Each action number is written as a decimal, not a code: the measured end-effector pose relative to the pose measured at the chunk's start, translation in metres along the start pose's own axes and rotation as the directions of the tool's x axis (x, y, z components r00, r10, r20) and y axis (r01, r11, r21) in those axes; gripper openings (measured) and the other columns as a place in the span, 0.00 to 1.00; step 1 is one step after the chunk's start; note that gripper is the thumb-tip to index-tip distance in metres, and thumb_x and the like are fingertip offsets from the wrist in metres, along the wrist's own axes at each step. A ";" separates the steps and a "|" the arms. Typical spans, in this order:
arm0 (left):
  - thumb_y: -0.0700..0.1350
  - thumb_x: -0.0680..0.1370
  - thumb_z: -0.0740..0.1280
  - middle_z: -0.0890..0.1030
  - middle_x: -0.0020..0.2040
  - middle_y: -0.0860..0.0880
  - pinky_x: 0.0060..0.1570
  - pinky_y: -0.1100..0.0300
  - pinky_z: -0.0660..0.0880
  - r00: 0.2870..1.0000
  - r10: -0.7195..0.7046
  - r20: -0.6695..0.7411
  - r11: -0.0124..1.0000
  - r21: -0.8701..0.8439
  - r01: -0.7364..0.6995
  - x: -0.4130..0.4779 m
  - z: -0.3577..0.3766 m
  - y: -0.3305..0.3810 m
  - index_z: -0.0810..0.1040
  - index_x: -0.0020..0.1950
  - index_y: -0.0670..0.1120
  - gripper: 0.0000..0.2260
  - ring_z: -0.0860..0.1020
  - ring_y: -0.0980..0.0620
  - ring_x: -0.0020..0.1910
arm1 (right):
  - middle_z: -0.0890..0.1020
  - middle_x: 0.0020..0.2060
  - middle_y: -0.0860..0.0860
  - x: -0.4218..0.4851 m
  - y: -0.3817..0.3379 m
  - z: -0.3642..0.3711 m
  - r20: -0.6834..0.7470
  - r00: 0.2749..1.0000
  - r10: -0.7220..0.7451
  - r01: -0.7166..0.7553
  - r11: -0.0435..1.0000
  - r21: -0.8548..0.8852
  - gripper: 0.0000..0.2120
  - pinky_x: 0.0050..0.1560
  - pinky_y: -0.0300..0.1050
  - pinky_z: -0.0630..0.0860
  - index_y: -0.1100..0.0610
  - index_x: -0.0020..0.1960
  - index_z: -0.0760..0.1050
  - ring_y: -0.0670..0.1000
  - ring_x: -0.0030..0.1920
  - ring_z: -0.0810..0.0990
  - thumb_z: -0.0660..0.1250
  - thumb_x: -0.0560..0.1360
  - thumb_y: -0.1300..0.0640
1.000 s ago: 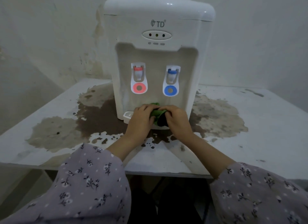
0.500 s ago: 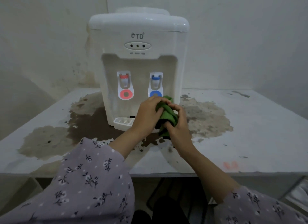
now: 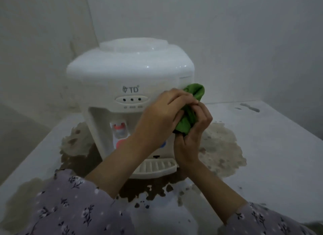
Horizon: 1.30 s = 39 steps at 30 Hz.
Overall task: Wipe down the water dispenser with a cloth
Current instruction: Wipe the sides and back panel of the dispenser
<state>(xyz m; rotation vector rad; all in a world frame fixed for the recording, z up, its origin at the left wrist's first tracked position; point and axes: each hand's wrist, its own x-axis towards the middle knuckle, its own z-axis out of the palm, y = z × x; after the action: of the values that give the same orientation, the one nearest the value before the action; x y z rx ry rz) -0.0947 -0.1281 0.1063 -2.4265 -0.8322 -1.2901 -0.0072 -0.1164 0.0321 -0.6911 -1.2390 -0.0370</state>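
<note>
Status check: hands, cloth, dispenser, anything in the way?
Left hand and right hand both grip the green cloth. Cloth by upper right corner of the dispenser. Nothing seen in the way.

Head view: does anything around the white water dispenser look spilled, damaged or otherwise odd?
Yes. The white tabletop around the white plastic water dispenser carries large brown and tan patches, like stain or worn-off coating, with flecks at the edges. The dispenser itself stands upright and looks undamaged.

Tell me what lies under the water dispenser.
The water dispenser stands on a white table with brown stains spreading around its base; the surface directly beneath is covered.
</note>
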 end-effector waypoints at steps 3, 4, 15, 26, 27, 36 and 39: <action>0.40 0.77 0.62 0.79 0.52 0.42 0.51 0.55 0.76 0.999 0.029 0.033 0.999 0.033 -0.030 0.012 -0.022 0.001 0.79 0.55 0.39 0.11 0.78 0.46 0.51 | 0.63 0.62 0.55 0.009 -0.013 0.006 0.041 0.999 -0.006 0.010 0.997 -0.076 0.23 0.64 0.51 0.70 0.55 0.65 0.62 0.59 0.63 0.66 0.56 0.72 0.69; 0.40 0.78 0.62 0.79 0.52 0.42 0.51 0.55 0.76 0.999 0.025 0.030 0.999 0.033 -0.026 0.016 -0.030 0.001 0.79 0.56 0.39 0.11 0.78 0.47 0.51 | 0.63 0.62 0.55 0.013 -0.018 0.009 0.052 0.999 -0.013 0.018 0.996 -0.090 0.23 0.63 0.54 0.70 0.54 0.65 0.60 0.59 0.64 0.66 0.57 0.73 0.68; 0.44 0.73 0.65 0.79 0.52 0.45 0.57 0.56 0.64 0.984 -0.149 -0.094 0.950 0.261 0.169 0.012 -0.097 -0.023 0.71 0.60 0.48 0.16 0.72 0.49 0.55 | 0.62 0.71 0.50 0.037 -0.074 0.045 0.261 0.962 -0.086 0.159 0.948 -0.275 0.21 0.68 0.56 0.63 0.52 0.70 0.55 0.54 0.73 0.58 0.57 0.79 0.55; 0.56 0.79 0.53 0.74 0.65 0.46 0.69 0.52 0.57 0.930 -0.354 0.100 0.919 0.224 0.325 0.043 -0.078 -0.010 0.71 0.66 0.46 0.21 0.66 0.47 0.69 | 0.67 0.67 0.51 0.075 -0.058 0.033 0.156 0.985 0.078 -0.039 0.971 -0.237 0.12 0.70 0.51 0.64 0.54 0.63 0.68 0.56 0.70 0.63 0.55 0.81 0.55; 0.57 0.80 0.51 0.73 0.66 0.46 0.70 0.52 0.56 0.920 -0.372 0.123 0.911 0.236 0.337 0.049 -0.074 -0.008 0.71 0.66 0.46 0.22 0.65 0.47 0.69 | 0.68 0.66 0.51 0.082 -0.054 0.029 0.128 0.986 0.105 -0.075 0.972 -0.222 0.11 0.69 0.50 0.64 0.54 0.62 0.68 0.55 0.69 0.64 0.55 0.81 0.55; 0.60 0.78 0.48 0.76 0.63 0.48 0.70 0.48 0.55 0.837 -0.526 0.152 0.822 0.346 0.453 0.109 -0.019 0.004 0.71 0.66 0.47 0.26 0.70 0.47 0.65 | 0.74 0.59 0.52 0.125 -0.013 0.006 0.169 0.919 0.356 -0.372 0.925 0.074 0.12 0.61 0.42 0.71 0.50 0.60 0.70 0.47 0.60 0.73 0.56 0.78 0.56; 0.61 0.77 0.47 0.76 0.62 0.49 0.71 0.49 0.53 0.801 -0.588 0.112 0.774 0.367 0.517 0.124 -0.002 0.005 0.70 0.66 0.49 0.26 0.71 0.49 0.64 | 0.75 0.56 0.51 0.137 0.003 0.006 0.232 0.881 0.412 -0.454 0.874 0.173 0.11 0.58 0.38 0.72 0.46 0.59 0.68 0.45 0.57 0.74 0.55 0.78 0.53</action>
<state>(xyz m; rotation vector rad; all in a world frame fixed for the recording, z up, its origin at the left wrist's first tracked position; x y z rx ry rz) -0.0387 -0.0884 0.2094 -2.1491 -1.7837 -0.9383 0.0367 -0.0648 0.1511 -0.7752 -1.2175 0.5482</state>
